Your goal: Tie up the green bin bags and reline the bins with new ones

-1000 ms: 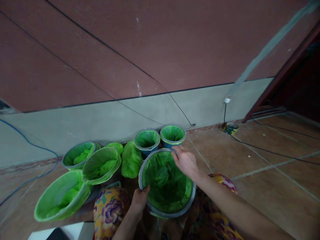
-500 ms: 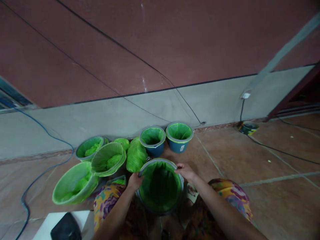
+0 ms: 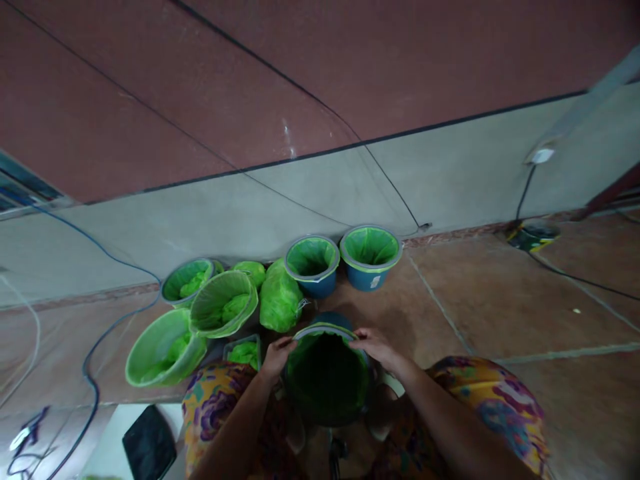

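Between my knees is a blue bucket [image 3: 334,320] with a grey rim and a green mesh lining, its mouth tilted toward me. My left hand [image 3: 278,357] is closed on the rim at its left. On the right side of the same rim, my right hand [image 3: 376,347] grips with fingers over the edge. The inside is dark, and its bottom cannot be made out. Beyond it stand two similar lined buckets, one [image 3: 316,283] nearer the middle and one [image 3: 371,275] to its right. A stuffed green mesh bag [image 3: 280,300] lies left of them.
Left of me are several tubs with green mesh, including a wide basket [image 3: 143,360] and a small square container [image 3: 243,352]. A blue hose [image 3: 93,360] runs along the floor. A dark flat object [image 3: 150,443] rests on a white surface. By the wall stands a can [image 3: 533,235].
The held bucket has tipped further toward me, so its blue outer side now shows beyond the rim. Both hands keep hold of the rim. The view has shifted slightly.
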The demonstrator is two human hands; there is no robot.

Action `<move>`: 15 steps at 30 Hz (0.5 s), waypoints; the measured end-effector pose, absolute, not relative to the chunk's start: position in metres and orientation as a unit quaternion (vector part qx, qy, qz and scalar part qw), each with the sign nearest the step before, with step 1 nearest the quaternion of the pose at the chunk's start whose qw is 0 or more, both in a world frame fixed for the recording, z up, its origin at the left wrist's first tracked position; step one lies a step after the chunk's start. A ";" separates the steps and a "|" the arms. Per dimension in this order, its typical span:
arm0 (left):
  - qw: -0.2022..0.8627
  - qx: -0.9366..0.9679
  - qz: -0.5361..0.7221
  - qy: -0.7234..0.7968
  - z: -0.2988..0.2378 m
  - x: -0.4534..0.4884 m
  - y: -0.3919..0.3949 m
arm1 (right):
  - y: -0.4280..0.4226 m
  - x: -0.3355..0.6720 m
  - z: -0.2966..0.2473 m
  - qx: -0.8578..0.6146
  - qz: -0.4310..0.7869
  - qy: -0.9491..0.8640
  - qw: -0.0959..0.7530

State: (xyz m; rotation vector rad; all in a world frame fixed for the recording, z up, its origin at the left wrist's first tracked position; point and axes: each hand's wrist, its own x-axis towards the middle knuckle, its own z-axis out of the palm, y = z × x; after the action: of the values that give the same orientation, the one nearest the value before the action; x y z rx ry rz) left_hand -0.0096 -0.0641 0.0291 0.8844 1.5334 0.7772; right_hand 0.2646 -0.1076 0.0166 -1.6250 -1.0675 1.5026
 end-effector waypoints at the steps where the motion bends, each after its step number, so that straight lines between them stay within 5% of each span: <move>1: 0.582 0.375 0.336 0.638 0.028 -0.009 -0.064 | -0.107 0.262 0.018 -0.618 0.578 -0.403 0.348; 15: 0.694 0.290 0.337 0.567 0.016 0.005 -0.067 | -0.098 0.260 0.003 -0.690 0.460 -0.425 0.363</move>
State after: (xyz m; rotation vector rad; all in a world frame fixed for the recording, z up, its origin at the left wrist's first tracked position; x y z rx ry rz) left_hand 0.0055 -0.0667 0.0159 0.6480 1.2651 0.7531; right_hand 0.2601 -0.0977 0.0034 -1.7755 -1.0930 1.1844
